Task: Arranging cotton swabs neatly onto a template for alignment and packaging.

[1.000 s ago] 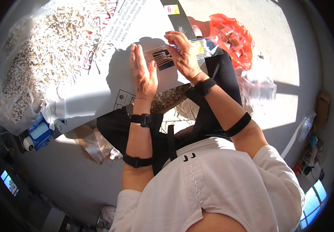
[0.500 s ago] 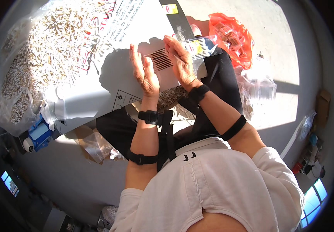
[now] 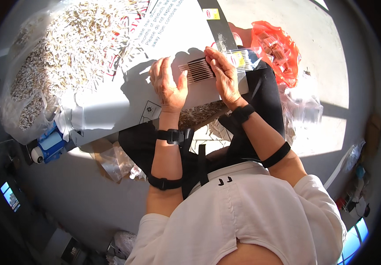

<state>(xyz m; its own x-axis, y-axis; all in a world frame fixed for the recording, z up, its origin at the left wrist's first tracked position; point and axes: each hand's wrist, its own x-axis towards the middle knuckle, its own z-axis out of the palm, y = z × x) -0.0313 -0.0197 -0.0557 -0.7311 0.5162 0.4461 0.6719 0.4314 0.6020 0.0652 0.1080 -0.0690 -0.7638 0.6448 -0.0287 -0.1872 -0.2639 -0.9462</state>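
Observation:
A row of thin pale sticks with dark-looking gaps, like cotton swabs [image 3: 195,71], lies side by side on the white printed sheet between my hands. My left hand [image 3: 169,88] is beside the row's left end, thumb spread from the bent fingers; I see nothing held in it. At the row's right end, my right hand [image 3: 226,79] has its fingers and thumb drawn together; what they pinch, if anything, is hidden. Just right of it lies a clear plastic packet [image 3: 243,60] with a yellow label and similar sticks inside. Its near end is covered by my right hand.
Many loose swab-like sticks [image 3: 73,48] are heaped at the left in a clear plastic bag [image 3: 6,95]. A red plastic bag [image 3: 290,48] of small packets stands at the right, above clear plastic wrapping [image 3: 307,108]. A blue-and-white object [image 3: 50,145] sits below the table's left corner.
The whole view has shifted slightly. My left hand has turned and its fingers have bent away from the sticks. My right hand's fingers have drawn together at the row's right end.

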